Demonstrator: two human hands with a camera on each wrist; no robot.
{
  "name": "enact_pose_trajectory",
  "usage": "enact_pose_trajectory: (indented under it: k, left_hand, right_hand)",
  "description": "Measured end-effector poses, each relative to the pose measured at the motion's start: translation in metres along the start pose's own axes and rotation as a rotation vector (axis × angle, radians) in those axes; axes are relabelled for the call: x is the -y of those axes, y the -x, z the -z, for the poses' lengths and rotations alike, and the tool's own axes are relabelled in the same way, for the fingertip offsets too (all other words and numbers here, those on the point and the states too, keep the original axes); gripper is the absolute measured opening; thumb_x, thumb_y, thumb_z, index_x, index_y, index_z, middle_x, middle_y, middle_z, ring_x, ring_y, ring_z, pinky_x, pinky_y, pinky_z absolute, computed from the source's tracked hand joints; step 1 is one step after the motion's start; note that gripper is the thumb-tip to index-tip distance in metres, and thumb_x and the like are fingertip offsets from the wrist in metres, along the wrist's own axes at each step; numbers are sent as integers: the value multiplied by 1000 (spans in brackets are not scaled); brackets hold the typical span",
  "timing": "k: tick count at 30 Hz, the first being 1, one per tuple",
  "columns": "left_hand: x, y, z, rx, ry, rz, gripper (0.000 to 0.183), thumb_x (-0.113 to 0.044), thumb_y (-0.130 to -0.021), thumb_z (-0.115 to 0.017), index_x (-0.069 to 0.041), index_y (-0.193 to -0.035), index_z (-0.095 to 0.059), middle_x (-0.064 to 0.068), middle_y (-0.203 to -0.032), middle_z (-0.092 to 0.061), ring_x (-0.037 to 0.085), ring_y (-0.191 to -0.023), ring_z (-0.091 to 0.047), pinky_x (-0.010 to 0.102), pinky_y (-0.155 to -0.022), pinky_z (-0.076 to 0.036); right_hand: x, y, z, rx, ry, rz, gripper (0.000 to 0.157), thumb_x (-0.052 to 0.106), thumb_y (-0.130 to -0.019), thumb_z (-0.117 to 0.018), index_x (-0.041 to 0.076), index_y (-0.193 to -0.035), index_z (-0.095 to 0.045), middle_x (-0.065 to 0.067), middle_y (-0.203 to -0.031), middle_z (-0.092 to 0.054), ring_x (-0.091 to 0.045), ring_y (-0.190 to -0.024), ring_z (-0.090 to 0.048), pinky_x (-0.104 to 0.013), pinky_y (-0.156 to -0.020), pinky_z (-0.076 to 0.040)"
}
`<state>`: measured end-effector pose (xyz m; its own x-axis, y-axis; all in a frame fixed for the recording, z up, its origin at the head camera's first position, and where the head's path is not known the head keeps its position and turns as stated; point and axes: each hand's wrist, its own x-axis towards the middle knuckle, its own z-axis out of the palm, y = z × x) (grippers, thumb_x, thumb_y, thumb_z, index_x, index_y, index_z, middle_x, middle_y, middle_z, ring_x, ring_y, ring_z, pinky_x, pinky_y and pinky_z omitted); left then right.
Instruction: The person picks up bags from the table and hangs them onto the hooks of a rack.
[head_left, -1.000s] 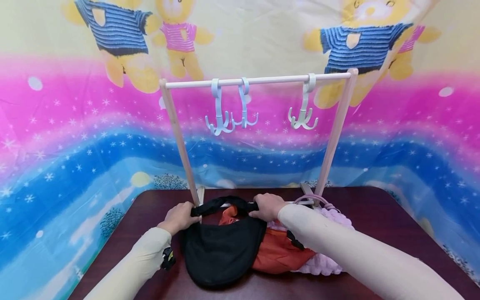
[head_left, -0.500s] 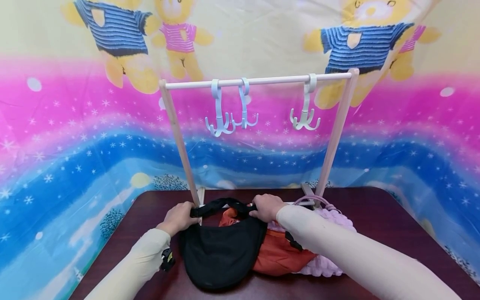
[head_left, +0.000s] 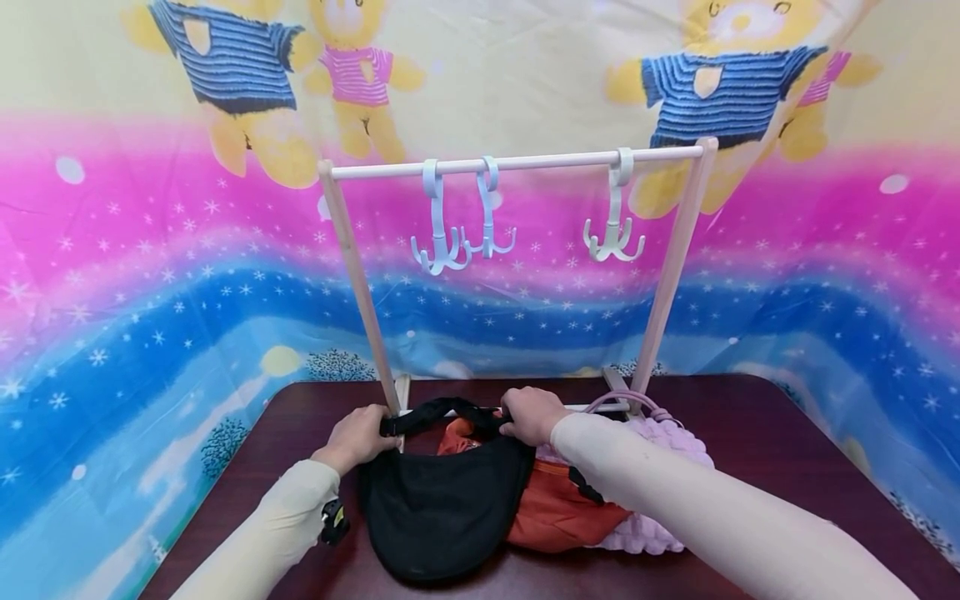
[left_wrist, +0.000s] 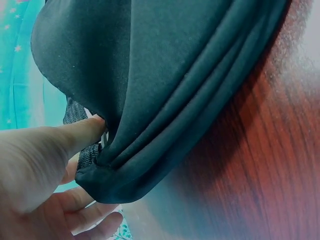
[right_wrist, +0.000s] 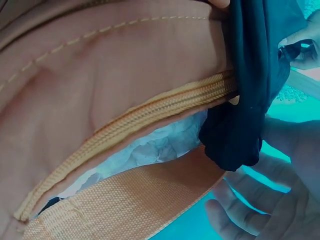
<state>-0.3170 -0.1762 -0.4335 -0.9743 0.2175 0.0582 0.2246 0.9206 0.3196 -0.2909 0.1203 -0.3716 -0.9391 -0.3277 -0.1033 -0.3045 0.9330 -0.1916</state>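
A black crescent-shaped shoulder bag (head_left: 446, 517) lies at the table's front middle, its strap (head_left: 423, 412) arched behind its opening. My left hand (head_left: 358, 435) pinches the left corner where strap meets bag; the left wrist view shows thumb and fingers on that gathered corner of the black bag (left_wrist: 165, 75). At the opposite corner my right hand (head_left: 534, 415) grips the strap end. Partly beneath the black bag is a rust-orange bag (head_left: 558, 510). In the right wrist view the orange bag (right_wrist: 125, 65) shows a zipper and webbing strap (right_wrist: 140, 195), with white filling between.
Behind the bags stands a wooden rack (head_left: 525, 162) with three pronged hooks; the right one (head_left: 615, 237) hangs apart from the other two. A lilac puffy bag (head_left: 678, 442) lies under the orange one and my right forearm. A printed curtain (head_left: 165, 317) surrounds the dark red table (head_left: 765, 467).
The hook on the right has turned slightly, its prongs shifting right. My right hand has edged a little left and the black bag sits slightly lower. My left hand keeps its hold.
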Motion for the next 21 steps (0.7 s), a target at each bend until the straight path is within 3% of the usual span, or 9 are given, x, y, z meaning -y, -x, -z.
enact_pose_trajectory:
  k: [7, 11, 21]
  left_hand:
    - [0, 0, 0, 5, 7, 13, 35, -26, -85, -82, -6, -110, -69, 9, -95, -71, 19, -75, -58, 40, -71, -50]
    - [-1, -1, 1, 7, 16, 8, 33, -26, -85, -82, -6, -108, -69, 8, -93, -70, 18, -75, -58, 39, -72, -50]
    - [-1, 2, 4, 4, 35, -18, 31, -20, -87, -80, -5, -112, -70, 11, -102, -72, 20, -81, -63, 43, -76, -53]
  right_hand:
    - [1, -1, -1, -49, 2, 19, 10, 20, -92, -75, 13, -99, -73, -4, -97, -72, -19, -84, -65, -42, -77, -55]
    - [1, -2, -3, -55, -4, 24, 6, 20, -92, -76, 15, -93, -72, -1, -92, -70, -17, -80, -63, -40, -75, -54]
    - [1, -1, -1, -65, -15, 40, 27, 25, -86, -82, 17, -72, -61, 2, -70, -59, -15, -67, -55, -35, -65, -44]
